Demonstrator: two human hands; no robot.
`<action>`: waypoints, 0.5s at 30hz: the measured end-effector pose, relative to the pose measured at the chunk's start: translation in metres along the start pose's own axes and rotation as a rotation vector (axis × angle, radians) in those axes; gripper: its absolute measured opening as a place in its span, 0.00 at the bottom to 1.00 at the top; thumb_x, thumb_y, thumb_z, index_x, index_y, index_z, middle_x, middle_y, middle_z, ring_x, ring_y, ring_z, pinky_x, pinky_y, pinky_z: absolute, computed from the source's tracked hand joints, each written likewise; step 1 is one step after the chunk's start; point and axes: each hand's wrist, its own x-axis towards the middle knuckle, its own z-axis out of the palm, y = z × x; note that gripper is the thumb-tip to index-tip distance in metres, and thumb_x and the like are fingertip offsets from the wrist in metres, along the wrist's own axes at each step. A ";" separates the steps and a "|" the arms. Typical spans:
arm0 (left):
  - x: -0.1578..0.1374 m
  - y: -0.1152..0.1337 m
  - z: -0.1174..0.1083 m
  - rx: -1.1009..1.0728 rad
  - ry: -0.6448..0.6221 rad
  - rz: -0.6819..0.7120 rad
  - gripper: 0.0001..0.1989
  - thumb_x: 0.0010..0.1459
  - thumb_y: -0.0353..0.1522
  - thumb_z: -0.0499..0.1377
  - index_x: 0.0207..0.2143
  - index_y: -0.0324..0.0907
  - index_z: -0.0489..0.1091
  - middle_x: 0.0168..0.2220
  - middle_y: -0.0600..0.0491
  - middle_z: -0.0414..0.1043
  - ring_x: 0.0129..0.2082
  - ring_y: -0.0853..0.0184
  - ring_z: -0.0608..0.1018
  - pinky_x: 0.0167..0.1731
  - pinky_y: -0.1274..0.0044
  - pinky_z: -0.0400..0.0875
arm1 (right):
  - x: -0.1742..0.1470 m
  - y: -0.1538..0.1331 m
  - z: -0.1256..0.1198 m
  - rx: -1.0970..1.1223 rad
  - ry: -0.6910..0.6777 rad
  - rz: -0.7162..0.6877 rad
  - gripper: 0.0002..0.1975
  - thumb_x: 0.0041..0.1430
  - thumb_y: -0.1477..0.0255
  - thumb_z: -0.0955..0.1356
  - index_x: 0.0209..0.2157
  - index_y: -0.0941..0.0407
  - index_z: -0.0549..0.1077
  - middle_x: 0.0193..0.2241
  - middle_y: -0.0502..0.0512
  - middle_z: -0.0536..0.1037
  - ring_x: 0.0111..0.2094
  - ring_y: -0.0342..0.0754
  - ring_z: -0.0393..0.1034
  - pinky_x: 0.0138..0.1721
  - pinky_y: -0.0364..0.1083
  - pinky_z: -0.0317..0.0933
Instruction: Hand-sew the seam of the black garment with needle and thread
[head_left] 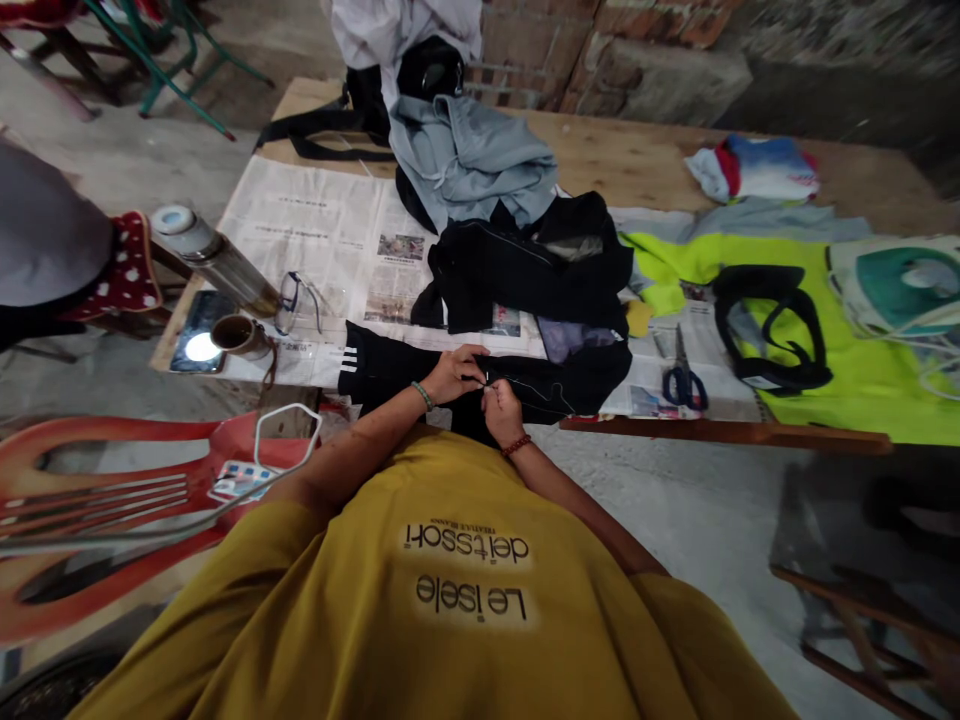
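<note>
Bench (615, 150) part covered with newspaper (300, 215). Black garment (536, 375) lies along the front edge, white stripes at its left end, some cloth hanging over toward the wearer; a heap of more dark clothing (517, 270) sits just behind it.

Both hands meet at about mid-garment. Left hand (456, 374): fingers closed on the cloth, tips drawn in toward the other hand. Right hand (501, 408): thumb and fingers pinched together on a pale sliver (487, 379), too small to identify; a needle is possible. A thin pale thread (559, 390) trails loosely over the black cloth to the right.

Step in hand, by my reading: fine hand-stitching or thread work at one spot. Next move seems to call for the left fingers holding the fabric steady while the right draws outward, thread clear of snags. Scissors (681, 380) lie to the right, apart from both hands, within easy reach should trimming be wanted.
</note>
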 end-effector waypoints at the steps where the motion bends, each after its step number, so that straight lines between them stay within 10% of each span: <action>1: 0.000 0.001 -0.001 -0.006 -0.007 0.006 0.02 0.49 0.30 0.65 0.26 0.39 0.78 0.53 0.45 0.66 0.38 0.67 0.75 0.44 0.70 0.71 | 0.001 0.001 0.000 0.001 -0.002 0.006 0.11 0.59 0.62 0.58 0.28 0.54 0.60 0.17 0.45 0.64 0.20 0.41 0.58 0.25 0.41 0.53; 11: 0.002 0.010 -0.003 -0.124 0.135 -0.285 0.15 0.53 0.29 0.61 0.44 0.39 0.73 0.38 0.50 0.75 0.34 0.70 0.75 0.40 0.76 0.71 | 0.001 -0.002 -0.001 0.033 -0.016 0.045 0.12 0.58 0.60 0.58 0.29 0.54 0.61 0.17 0.45 0.65 0.20 0.41 0.59 0.26 0.41 0.56; 15: 0.003 0.009 0.001 -0.050 0.114 -0.247 0.06 0.50 0.27 0.62 0.33 0.39 0.76 0.33 0.52 0.74 0.33 0.70 0.75 0.39 0.77 0.71 | 0.001 -0.005 -0.002 0.033 -0.018 0.052 0.12 0.57 0.60 0.58 0.30 0.54 0.62 0.17 0.45 0.65 0.20 0.42 0.60 0.27 0.42 0.56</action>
